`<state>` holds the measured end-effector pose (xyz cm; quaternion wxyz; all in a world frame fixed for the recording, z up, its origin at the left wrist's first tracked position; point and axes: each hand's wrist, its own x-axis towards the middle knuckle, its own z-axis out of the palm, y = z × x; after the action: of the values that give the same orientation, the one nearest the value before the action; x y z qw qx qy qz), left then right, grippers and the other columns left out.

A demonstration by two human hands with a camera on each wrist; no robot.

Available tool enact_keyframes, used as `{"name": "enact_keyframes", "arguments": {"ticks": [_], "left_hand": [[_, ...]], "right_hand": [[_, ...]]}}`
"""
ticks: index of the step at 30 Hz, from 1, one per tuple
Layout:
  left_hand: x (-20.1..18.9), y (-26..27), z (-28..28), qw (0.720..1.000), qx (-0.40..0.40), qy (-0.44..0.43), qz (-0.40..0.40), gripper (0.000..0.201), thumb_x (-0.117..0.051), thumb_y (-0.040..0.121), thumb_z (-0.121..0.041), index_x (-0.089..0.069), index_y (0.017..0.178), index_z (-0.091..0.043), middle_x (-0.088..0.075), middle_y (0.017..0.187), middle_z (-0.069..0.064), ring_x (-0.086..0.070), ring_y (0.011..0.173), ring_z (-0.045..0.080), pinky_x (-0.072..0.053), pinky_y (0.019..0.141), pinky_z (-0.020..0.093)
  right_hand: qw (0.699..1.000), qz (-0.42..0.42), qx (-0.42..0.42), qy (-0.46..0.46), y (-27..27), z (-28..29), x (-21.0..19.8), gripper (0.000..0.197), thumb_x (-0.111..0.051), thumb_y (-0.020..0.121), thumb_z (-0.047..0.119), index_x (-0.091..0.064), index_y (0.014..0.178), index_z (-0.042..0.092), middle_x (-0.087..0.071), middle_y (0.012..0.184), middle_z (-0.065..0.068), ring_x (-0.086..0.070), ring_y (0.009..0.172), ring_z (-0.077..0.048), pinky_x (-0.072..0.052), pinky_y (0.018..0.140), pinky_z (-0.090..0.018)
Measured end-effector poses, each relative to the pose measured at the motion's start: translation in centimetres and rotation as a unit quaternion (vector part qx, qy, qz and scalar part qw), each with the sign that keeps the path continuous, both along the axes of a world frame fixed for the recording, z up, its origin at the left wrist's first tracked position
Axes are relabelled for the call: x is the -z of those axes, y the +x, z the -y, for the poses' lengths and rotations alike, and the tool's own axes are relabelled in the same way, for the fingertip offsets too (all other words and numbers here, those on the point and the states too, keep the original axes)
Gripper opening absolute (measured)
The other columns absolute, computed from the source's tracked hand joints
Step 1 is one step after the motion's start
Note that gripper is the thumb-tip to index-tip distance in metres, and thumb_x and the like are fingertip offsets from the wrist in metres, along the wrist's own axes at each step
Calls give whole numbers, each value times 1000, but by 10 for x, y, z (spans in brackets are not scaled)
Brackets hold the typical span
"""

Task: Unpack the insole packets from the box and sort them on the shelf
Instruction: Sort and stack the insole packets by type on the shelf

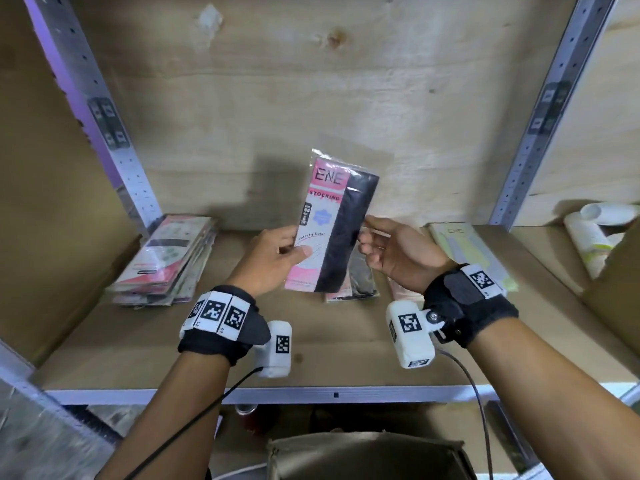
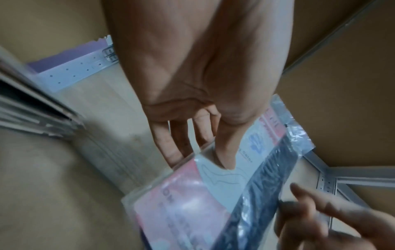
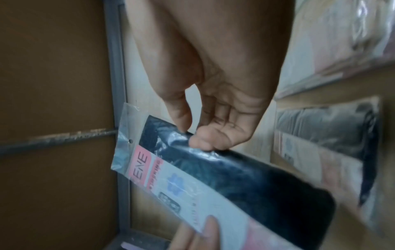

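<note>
Packet [image 1: 330,226] of pink card and black fabric held upright above the shelf [image 1: 332,348], centre of the frame.

Near the lower edge sits the open box [image 1: 367,455]. Above it, the left hand [image 1: 277,261] pinches the packet's lower left edge, thumb on its front; the right hand [image 1: 398,254] curls its fingers on the right edge. Farther back, a stack of packets [image 1: 166,261] lies at left, black packets [image 1: 360,282] lie beneath the hands, and a pale green packet [image 1: 464,244] at right.

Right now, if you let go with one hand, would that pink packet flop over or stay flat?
Probably stay fairly flat: the pink packet stands upright from the left hand, held low, suggesting a stiff card inside. Its glossy wrapper looks slippery. The right hand barely pinches it, so it seems light.
</note>
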<state>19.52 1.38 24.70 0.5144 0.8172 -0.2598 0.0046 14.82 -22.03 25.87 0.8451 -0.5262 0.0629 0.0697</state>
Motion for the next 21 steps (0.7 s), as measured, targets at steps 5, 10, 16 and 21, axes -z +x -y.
{"name": "enact_keyframes", "arguments": {"ticks": [5,10,16,21], "left_hand": [[6,-4,13,988,38,-97,-115,33,-64,94,-7,-65,127,-10,-74,114,2,-72,100,14,-59,74,27],[17,-4,29,975,31,-128,-182,31,-68,92,-11,-67,123,-9,-75,111,5,-74,98,18,-59,74,25],[23,13,33,958,-91,-195,-188,34,-70,91,-28,-64,117,-9,-75,107,4,-74,94,17,-60,71,26],[24,33,10,931,-207,-232,-191,54,-76,82,-44,-61,124,-13,-76,100,2,-74,91,15,-57,88,37]], "right_hand": [[968,84,11,-237,-8,-1,24,11,-71,85,6,-73,91,15,-72,76,3,-61,59,-7,-44,54,-21],[984,97,-14,-146,-11,5,32,27,-59,92,-4,-58,119,-5,-69,116,-21,-69,101,-32,-59,85,-39],[977,67,-57,-195,-17,20,34,19,-61,95,7,-66,111,14,-76,92,-3,-73,73,-13,-51,51,-18],[959,46,-128,-249,-24,33,41,27,-63,92,3,-67,118,11,-73,112,-12,-71,97,-26,-59,81,-33]]}}
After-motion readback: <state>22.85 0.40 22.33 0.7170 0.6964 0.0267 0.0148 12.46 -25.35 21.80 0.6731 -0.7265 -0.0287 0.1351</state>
